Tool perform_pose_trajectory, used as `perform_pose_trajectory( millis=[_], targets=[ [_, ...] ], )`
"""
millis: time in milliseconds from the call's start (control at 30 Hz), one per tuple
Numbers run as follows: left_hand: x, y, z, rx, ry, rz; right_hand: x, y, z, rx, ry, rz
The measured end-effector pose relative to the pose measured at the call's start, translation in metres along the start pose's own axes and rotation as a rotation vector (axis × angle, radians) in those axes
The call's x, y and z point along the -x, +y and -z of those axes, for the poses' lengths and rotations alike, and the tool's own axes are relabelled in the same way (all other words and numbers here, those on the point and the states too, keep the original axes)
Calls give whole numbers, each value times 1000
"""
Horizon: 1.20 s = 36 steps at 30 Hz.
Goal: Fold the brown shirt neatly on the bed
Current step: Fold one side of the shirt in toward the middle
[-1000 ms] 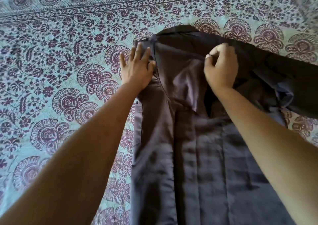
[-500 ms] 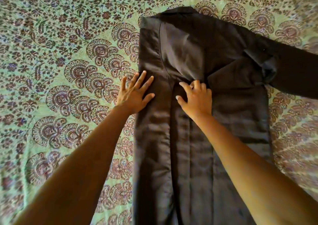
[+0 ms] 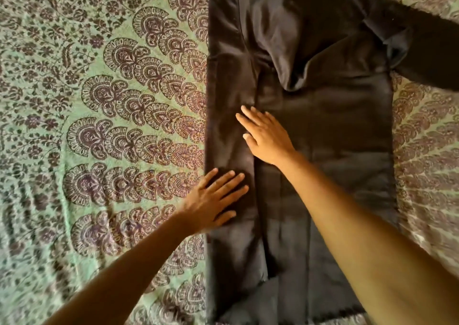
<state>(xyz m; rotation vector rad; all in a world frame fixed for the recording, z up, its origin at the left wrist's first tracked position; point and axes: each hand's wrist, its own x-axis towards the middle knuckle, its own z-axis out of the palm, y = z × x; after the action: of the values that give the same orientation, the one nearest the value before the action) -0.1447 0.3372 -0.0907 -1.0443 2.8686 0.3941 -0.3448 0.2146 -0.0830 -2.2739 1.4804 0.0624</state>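
Observation:
The dark brown shirt lies spread lengthwise on the bed, its left side folded inward in a long strip. One sleeve sticks out to the upper right. My left hand lies flat with spread fingers on the folded strip near its left edge. My right hand presses flat on the strip a little farther up, fingers straight and pointing up-left. A rumpled fold sits near the shirt's chest above my right hand.
The bed is covered by a green sheet printed with dark maroon paisley and floral patterns. Sheet shows to the left of the shirt and in a narrower band on the right.
Both hands have slid down the folded left strip toward me, staying flat. The view has moved closer and lower along the shirt.

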Motion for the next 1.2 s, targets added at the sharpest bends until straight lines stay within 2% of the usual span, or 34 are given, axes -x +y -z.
perform_pose_trajectory(
  millis=[133,200,233,300,367,433,733,800,867,933,1000,1100,1200],
  targets=[
    [62,37,-32,-3,-57,-319,-2,-2,5,50,-43,-26],
    [73,46,-32,24,-55,-416,-1,-6,5,96,-68,-40],
    [69,47,-28,17,-45,-417,1,-9,6,115,-64,-42],
    [49,40,-15,-6,-1,-264,8,-13,8,122,-23,-28],
    [29,27,-4,-37,-33,-50,23,-18,4,111,-10,37],
    [22,26,-2,-74,-91,-5,42,-20,-5,136,-54,89],
    [134,135,-46,8,-234,-465,51,-21,-9,155,-161,3],
    [130,135,-40,4,-198,-401,50,-23,-8,158,-169,-4],
    [117,129,-31,-15,-139,-202,50,-25,-6,152,-173,-8],
    [108,125,-26,20,-161,-66,50,-26,-2,113,-195,-7],
    [106,127,-24,32,-224,-81,53,-28,4,-2,-208,-7],
    [94,130,-4,133,-161,-140,67,-29,15,-269,-138,-86],
    [64,124,29,358,-25,54,87,-26,20,-390,44,-193]
  ],
)
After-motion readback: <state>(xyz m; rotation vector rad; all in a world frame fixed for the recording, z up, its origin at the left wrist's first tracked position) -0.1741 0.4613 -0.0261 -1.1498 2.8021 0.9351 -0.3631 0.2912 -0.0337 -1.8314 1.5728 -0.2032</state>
